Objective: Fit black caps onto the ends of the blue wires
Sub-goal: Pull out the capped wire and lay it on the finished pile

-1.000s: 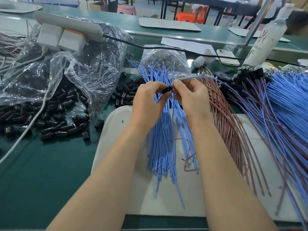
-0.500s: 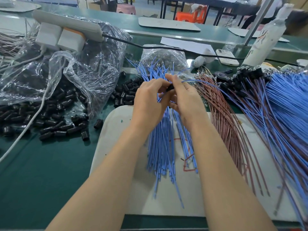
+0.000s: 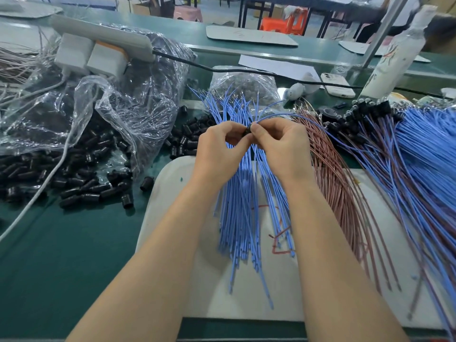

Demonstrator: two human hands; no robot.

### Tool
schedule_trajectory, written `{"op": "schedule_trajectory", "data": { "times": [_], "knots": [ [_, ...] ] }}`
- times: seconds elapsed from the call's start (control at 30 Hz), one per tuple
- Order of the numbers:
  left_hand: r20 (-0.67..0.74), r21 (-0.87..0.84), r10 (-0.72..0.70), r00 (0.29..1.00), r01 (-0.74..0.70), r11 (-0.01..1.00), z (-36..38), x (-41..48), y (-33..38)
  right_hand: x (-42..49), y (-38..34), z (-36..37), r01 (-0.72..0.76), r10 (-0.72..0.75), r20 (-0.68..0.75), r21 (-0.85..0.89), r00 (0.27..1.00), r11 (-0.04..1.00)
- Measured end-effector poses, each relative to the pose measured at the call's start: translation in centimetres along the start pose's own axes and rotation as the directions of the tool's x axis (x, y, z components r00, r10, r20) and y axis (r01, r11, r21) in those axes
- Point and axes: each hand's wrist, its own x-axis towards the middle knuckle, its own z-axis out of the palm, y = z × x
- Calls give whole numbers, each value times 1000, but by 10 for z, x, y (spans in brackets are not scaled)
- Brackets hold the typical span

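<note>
Both hands meet mid-scene: left hand [image 3: 217, 149] pinches black cap [image 3: 247, 131], right hand [image 3: 281, 144] pinches blue wire [image 3: 296, 116] at cap.

Left grip [image 3: 219, 154] and right grip [image 3: 283, 149] meet at the fingertips, both curled, pinching.

A single wide-angle camera is riding on the person's head and is looking forward and down over the green table [image 3: 61, 267] from close above. Both forearms are entering the frame from 6 o'clock, and the left hand [image 3: 218, 149] and right hand [image 3: 283, 146] are meeting just above its centre. The view is also taking in the clear plastic bag [image 3: 118, 104] toward 10 o'clock, the heap of blue wires [image 3: 424, 149] at 3 o'clock and the further table [image 3: 187, 33] along 12 o'clock, with the lens bending the edges.
</note>
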Motion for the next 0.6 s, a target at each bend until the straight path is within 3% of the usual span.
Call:
{"op": "schedule_trajectory", "data": {
  "times": [0.13, 0.27, 0.4, 0.5, 0.53, 0.6],
  "knots": [
    [91, -123, -82, 992, 93, 988, -5, 0, 1, 1, 3, -3, 25, -25, 3, -29, 1000, 999],
    [155, -271, -117, 981, 156, 950, -8, 0, 2, 3, 5, -4, -47, 49, -25, 58, 998, 997],
    [153, -327, -138, 978, 182, 927, -8, 1, 2, 4, 12, -5, -138, 125, -86, -161, 988, 977],
    [158, -348, -143, 977, 191, 918, -8, 1, 1, 1, 12, -7, -117, 80, -124, -322, 989, 940],
    [155, -347, -143, 977, 190, 918, -7, 1, 0, 1, 11, -7, -108, 72, -128, -303, 989, 947],
    [140, -317, -135, 981, 174, 932, -6, 1, -1, 1, 7, -6, -122, 116, -104, -46, 988, 992]
  ]
}}
